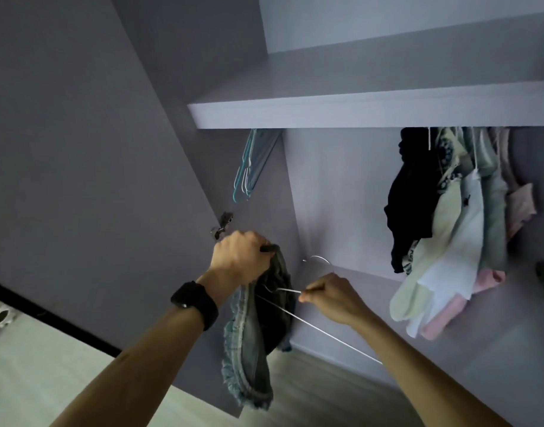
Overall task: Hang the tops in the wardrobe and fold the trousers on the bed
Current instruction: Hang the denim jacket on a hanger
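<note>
Gripping the bunched upper edge of the denim top (249, 349), the left hand (241, 257) has its fingers (256, 243) curled tight round the cloth, with a dark watch (195, 303) on that wrist. The wardrobe door (79, 149) stands open to the left of these fingers, its hinge just above them.

The top hangs straight below the left fingers, frayed ruffled hem lowest and clear of the floor. Judged from its drape, the denim is soft but fairly thick and of moderate weight. It is not fragile and not slippery, though bunched folds will resist a thin wire. The best hold is judged to be at the neckline or shoulder seam, spread wide rather than gathered.

Spare hangers (246, 171) hang well above the left fingers, under the shelf (357, 109).

The wire hanger (326, 333) lies between the two hands. One end enters the folds just below the left fingers, while the hook rises above the right hand (335, 298). The wire looks thin, light and liable to bend. The right fingers (309, 295) pinch it near the neck, and the long bar runs down beneath that forearm.

Hung clothes (443, 226) crowd the rail well to the right of both hands, apart from the top.
</note>
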Demonstrator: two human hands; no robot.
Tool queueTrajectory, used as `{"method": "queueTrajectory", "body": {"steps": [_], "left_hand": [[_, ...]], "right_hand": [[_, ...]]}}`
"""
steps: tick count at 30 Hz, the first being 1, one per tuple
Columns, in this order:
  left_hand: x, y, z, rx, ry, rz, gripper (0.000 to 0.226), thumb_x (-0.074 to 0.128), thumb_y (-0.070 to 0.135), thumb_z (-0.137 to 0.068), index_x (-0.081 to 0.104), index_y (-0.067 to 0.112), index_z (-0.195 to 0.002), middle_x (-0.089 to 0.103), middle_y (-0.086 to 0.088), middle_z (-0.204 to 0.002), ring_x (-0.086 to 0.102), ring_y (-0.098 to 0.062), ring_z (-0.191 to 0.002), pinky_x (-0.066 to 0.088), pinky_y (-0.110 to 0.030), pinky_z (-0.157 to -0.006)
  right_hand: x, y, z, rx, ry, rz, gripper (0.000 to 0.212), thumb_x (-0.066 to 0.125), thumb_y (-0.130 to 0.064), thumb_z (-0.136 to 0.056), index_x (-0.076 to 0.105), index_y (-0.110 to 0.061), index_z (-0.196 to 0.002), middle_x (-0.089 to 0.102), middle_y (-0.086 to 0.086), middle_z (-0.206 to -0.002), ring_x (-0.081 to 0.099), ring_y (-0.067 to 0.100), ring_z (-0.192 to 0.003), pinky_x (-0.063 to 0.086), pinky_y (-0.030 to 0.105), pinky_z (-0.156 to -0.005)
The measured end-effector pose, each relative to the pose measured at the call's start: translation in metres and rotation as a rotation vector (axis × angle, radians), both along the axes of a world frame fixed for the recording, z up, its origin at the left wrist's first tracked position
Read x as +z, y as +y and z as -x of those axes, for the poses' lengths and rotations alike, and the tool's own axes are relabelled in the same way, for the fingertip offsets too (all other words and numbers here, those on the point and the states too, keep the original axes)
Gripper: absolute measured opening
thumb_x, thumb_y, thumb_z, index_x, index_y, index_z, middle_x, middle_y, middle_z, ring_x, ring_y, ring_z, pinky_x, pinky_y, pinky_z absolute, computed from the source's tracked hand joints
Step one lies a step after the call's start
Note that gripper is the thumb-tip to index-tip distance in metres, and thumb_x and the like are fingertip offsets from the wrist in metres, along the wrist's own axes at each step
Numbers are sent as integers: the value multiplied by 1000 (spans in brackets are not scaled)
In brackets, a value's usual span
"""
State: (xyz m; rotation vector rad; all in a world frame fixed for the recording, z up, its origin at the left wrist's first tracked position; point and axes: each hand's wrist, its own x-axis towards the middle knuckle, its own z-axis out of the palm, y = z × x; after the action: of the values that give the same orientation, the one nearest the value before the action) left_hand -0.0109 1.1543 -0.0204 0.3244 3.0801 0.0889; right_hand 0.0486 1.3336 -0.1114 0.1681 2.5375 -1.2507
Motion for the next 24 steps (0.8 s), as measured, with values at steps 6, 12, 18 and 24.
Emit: {"method": "queueTrajectory", "body": {"steps": [6, 12, 18, 24], "left_hand": [[-26, -15, -50, -57, 61, 181, 29, 40, 36, -103, 60, 27, -123, 68, -2, -114, 65, -35, -102, 47, -35, -76], [-22, -71, -41, 236, 151, 38, 34, 45, 32, -100, 62, 37, -129, 70, -3, -118, 64, -38, -104, 49, -36, -82], [-55, -22, -81, 58, -47, 67, 29, 44, 22, -98, 57, 25, -124, 68, -6, -117, 64, -39, -102, 46, -38, -78], [-74, -35, -77, 160, -63, -221, 37, 46, 33, -97, 56, 35, -132, 68, -10, -109, 63, -39, -99, 53, -39, -80]], "right_hand": [[21, -32, 41, -138, 81, 153, 6, 73, -21, -83, 78, -21, -80, 69, -7, -72, 60, 5, -67, 42, 11, -54], [-9, -34, 19, -74, 0, 30, 13, 68, -31, -89, 79, -24, -90, 76, -3, -89, 70, 16, -87, 53, 27, -81], [-14, -71, 13, -202, 67, 167, 24, 58, -28, -96, 75, -17, -83, 73, -3, -77, 68, 14, -72, 48, 21, -61], [-5, -73, 20, -192, 194, 305, 16, 68, -27, -92, 80, -20, -84, 74, -8, -74, 65, 9, -67, 42, 7, -57]]}}
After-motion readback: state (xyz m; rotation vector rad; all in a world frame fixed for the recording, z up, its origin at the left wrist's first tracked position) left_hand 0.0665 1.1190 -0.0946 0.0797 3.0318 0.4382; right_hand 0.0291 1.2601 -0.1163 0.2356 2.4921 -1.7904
